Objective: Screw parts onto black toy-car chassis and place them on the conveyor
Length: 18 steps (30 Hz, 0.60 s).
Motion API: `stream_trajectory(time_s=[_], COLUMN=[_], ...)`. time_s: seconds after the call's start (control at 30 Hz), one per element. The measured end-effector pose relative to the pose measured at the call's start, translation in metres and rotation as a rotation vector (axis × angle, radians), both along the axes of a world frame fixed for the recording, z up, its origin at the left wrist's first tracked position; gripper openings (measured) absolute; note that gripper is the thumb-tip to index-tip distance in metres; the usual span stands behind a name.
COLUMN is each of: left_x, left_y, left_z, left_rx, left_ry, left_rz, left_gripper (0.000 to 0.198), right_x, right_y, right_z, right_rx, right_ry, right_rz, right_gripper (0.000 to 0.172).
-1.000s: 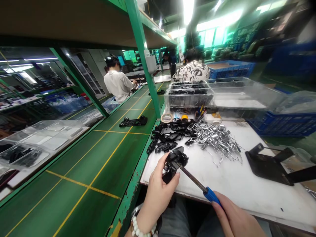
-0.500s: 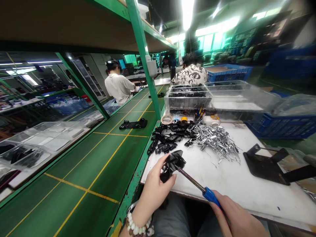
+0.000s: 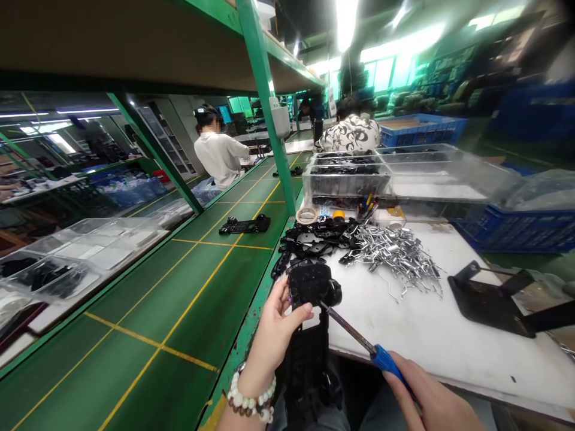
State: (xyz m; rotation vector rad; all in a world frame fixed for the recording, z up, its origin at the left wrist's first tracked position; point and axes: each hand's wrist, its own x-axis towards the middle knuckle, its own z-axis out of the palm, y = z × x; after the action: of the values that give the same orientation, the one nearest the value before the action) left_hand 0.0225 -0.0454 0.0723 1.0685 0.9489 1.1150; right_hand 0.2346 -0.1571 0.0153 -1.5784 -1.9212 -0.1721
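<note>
Reader: Hands first: what does each one hold?

Describer: Left hand (image 3: pixel 274 326), a bead bracelet at its wrist, grips a long black plastic part (image 3: pixel 309 287) upright at the near left corner of the white bench (image 3: pixel 426 335), with the thumb across the front. The part's lower end hangs below the near edge, toward the lap. Right hand (image 3: pixel 431 401) is closed round the blue handle of a screwdriver (image 3: pixel 359 341). Its metal shaft slants up and left, and the tip meets the part's right side just under the bulky top.

Reader: What lies close by?

Describer: Toward the far edge, a heap of black pieces (image 3: pixel 314 236) touches a heap of bent silver wire clips (image 3: pixel 395 254). A black bracket (image 3: pixel 489 299) sits near the right edge. A green conveyor belt (image 3: pixel 179 287) runs along the bench's left side.

Reader: What would make this step go well?

Describer: In my judgement, the part is held in the air, so the left hand should clamp it firmly, perhaps bracing it against the near edge. The shaft should line up with whatever the tip sits in, which I cannot make out. The thumb is near the tip, so a slip could catch it.
</note>
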Motion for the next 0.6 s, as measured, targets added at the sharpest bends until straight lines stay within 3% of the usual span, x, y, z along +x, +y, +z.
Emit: stream_trajectory(time_s=[0.37,0.6], left_x=[0.0037,0.0062], left_y=[-0.0015,0.0002], left_z=[-0.0001,-0.0036], left_rx=[-0.035,-0.045], left_ry=[0.003,-0.006], left_rz=[0.012,0.012], left_gripper=[0.059,0.048], right_x=[-0.0088,-0.0066], right_y=[0.0010,0.0023], right_z=[0.0050,0.0029], right_rx=[-0.005,0.049], right_ry=[-0.050,-0.112], right_rz=[-0.022,-0.014], right_gripper=[0.034,0.035])
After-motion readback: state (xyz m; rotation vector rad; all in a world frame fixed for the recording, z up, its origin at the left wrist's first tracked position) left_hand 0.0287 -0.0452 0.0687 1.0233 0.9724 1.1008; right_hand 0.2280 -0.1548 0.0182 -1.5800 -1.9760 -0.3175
